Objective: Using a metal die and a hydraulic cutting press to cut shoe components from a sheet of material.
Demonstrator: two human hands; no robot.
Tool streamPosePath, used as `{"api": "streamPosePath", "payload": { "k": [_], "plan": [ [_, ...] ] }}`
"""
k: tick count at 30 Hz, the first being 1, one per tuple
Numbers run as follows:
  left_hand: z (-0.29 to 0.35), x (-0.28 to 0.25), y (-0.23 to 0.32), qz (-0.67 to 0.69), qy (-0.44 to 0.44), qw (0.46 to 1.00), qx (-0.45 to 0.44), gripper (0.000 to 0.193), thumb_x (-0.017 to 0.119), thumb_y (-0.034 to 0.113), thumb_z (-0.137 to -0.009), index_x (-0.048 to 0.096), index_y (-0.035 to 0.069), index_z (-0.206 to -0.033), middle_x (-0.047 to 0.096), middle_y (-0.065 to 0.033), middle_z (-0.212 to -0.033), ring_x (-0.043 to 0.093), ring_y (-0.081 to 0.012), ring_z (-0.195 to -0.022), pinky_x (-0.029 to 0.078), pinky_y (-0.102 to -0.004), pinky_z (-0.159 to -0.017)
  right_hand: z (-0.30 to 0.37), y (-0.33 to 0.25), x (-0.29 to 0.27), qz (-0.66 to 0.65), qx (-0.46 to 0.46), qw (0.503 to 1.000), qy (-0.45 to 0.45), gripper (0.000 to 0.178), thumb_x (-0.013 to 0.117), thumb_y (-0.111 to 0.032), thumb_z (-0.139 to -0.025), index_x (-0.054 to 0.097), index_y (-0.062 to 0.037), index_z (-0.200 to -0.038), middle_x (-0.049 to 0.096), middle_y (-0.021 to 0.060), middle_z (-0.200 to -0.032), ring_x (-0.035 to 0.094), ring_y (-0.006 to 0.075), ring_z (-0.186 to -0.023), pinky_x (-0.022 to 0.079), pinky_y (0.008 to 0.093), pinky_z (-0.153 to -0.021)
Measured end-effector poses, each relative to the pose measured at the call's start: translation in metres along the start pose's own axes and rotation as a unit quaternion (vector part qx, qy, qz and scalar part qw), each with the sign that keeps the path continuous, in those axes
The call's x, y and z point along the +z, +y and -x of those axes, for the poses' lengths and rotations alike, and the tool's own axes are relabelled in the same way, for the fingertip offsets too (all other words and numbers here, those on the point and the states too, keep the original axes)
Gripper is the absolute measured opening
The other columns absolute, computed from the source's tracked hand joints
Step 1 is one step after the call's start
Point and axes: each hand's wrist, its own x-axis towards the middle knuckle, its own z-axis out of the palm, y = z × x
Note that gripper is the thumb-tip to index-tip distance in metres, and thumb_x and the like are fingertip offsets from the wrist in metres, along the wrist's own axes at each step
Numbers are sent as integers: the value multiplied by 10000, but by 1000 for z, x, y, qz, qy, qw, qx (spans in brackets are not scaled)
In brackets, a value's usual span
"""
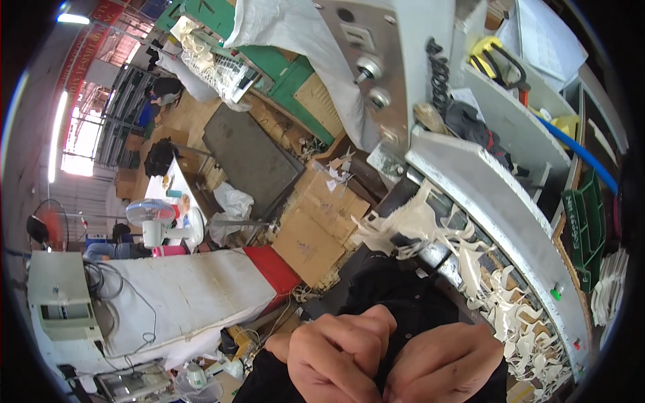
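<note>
Both of my hands are close together in front of my black shirt, at the bottom edge. My left hand is closed, its fingers curled inward. Beside it my right hand is also bent closed, fingertips turned down near the frame's edge. Whatever either one holds, if anything, is hidden. To the right, off-white sheet scraps with cut-out shapes drape over the machine's bed. More tangled scraps lie along its curved grey edge, nearest to my right hand but apart from it.
A metal panel with knobs rises ahead. Flattened cardboard covers the floor. On the left are a long white table, a grey box and a fan. A blue hose and green crate are at right.
</note>
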Motion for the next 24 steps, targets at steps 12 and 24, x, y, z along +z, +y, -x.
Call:
{"api": "streamPosePath", "payload": {
  "k": [12, 24],
  "plan": [
    [-155, -327, 72, -562, 391, 701, 198, 84, 763, 40, -946, 722, -32, -928, 601, -13, -769, 508, -82, -707, 406, -245, -666, 54, 180, -46, 345, 374, 800, 319, 277, 824, -41, -876, 717, 23, -1123, 753, 82, -1007, 697, 162, -920, 554, 307, -879],
    [-401, -741, 40, -705, 93, 692, -124, 442, 663, 340, -874, 778, -22, -1099, 775, -259, -986, 752, -365, -903, 557, -464, -811, 268, 224, -12, 385, 452, 570, 568, 248, 855, -187, -909, 750, -4, -1038, 773, 75, -873, 721, 135, -785, 594, 305, -745]
  ]
}}
